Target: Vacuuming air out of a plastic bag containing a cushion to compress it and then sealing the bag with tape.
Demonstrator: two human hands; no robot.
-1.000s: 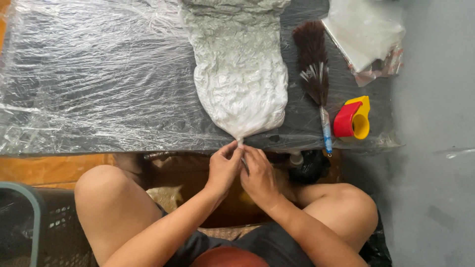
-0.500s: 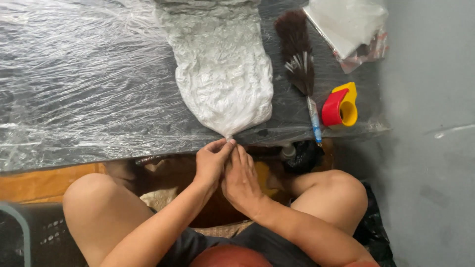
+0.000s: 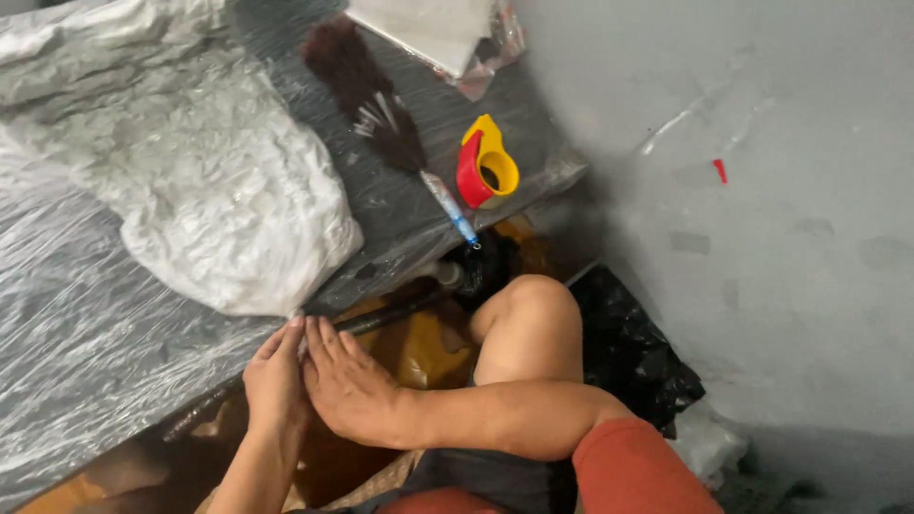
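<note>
A crumpled white plastic bag (image 3: pixel 214 190) (stuffed, wrinkled) lies on the film-covered table, its tip at the edge.

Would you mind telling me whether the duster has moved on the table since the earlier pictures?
No. The duster lies as before between the white bag and the yellow-red tape dispenser; only the camera turned.

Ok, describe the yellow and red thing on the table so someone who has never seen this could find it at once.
Start at the dark table wrapped in clear plastic film and go to its corner nearest the grey wall. There a dark feather duster with a blue-striped handle lies, and just beside its handle sits the small yellow and red plastic tape dispenser. It is the only brightly coloured thing on the table.
</note>
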